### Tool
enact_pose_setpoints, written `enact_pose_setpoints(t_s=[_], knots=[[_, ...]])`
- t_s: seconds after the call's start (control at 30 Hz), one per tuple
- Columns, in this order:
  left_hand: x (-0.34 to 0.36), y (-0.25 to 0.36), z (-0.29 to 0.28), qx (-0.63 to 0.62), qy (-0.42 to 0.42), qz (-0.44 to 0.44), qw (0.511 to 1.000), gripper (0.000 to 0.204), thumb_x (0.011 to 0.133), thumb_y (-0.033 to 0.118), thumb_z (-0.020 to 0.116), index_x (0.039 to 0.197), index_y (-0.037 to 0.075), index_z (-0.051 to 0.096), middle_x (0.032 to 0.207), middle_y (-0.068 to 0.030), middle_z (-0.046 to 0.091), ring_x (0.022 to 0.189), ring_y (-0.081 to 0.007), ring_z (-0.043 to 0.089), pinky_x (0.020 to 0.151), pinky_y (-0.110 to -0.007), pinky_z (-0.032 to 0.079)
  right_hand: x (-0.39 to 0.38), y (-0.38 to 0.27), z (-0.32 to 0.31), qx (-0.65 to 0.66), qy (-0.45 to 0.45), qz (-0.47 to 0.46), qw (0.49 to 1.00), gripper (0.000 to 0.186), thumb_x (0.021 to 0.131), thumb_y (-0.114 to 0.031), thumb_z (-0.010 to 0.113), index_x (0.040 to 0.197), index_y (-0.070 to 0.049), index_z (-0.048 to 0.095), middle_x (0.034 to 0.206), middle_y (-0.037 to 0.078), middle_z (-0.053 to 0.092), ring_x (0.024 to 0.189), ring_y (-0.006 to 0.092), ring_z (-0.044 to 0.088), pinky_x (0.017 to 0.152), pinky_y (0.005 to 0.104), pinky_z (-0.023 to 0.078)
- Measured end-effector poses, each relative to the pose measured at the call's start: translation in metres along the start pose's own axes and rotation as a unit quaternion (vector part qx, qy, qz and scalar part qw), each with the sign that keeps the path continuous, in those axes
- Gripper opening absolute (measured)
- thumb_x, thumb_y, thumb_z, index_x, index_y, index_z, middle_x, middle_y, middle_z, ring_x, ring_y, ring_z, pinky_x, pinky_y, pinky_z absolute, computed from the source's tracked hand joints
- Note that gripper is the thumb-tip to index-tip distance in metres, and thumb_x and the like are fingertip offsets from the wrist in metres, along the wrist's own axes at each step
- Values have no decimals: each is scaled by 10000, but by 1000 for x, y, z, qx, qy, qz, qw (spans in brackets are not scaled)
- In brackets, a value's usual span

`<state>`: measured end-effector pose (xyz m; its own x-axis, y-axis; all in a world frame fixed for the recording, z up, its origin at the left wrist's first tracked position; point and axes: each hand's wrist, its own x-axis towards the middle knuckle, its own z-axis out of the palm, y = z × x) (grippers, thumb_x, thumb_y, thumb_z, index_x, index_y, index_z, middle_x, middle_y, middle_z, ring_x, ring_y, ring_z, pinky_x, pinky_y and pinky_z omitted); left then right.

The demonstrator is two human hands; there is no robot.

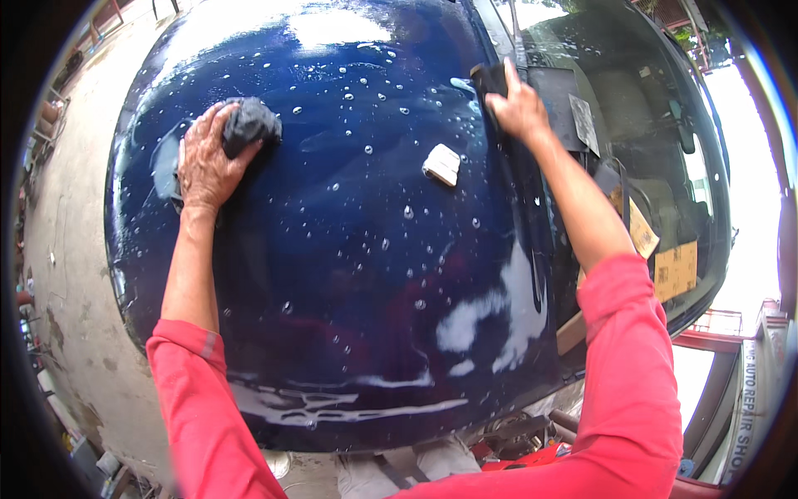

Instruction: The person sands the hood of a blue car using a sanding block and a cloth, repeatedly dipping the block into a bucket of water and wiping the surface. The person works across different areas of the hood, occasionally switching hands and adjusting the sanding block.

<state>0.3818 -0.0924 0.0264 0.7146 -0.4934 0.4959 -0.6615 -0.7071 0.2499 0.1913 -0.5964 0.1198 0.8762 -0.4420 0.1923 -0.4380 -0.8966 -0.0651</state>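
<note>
A wet, dark blue car hood (341,216) dotted with drops fills the middle of the head view. My left hand (208,162) is closed on a dark grey crumpled cloth (252,125), pressed on the hood's left part beside a milky wet smear. Near the windshield edge, my right hand (519,108) grips a black block (490,83), with pale suds to its left. A small white pad or block (442,165) lies on the hood, left of and below my right hand, touching neither hand.
The windshield (648,125) is at the right, with dark panels and cardboard pieces (675,270) along its lower part. Concrete floor (66,249) shows at the left, with clutter along the far edge. Assorted tools or parts (532,437) show below the hood.
</note>
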Motion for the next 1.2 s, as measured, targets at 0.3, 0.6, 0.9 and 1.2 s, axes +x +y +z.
enact_pose_setpoints(t_s=[0.3,0.6,0.9,1.2], knots=[[54,-25,22,29,-44,-12,999,738,899,495,835,1538,212,597,1609,-78,572,1501,-340,509,1265,-484,374,-63,9,-4,-36,-60,-83,994,951,1003,-324,724,1769,-128,194,1144,317,671,930,525,737,849,619,614],[61,-31,22,3,-68,3,998,722,878,399,865,1528,217,610,1608,-71,578,1499,-336,514,1259,-485,386,147,-41,16,-95,-32,-25,995,877,1010,-333,689,1756,-203,247,1301,278,714,1138,484,742,1007,581,600],[66,-33,23,-44,-60,7,997,749,841,395,893,1522,250,617,1612,-39,573,1475,-322,525,1262,-481,392,139,-12,28,-23,-8,-45,999,925,989,-405,685,1751,-127,239,1309,335,701,1166,523,709,1040,574,575],[87,-63,37,-10,-68,0,998,715,911,379,832,1559,203,588,1638,-60,557,1531,-327,491,1295,-468,352,37,-4,-3,-4,-76,-58,995,982,981,-333,738,1772,-139,189,1264,333,700,1128,546,719,958,589,606]])
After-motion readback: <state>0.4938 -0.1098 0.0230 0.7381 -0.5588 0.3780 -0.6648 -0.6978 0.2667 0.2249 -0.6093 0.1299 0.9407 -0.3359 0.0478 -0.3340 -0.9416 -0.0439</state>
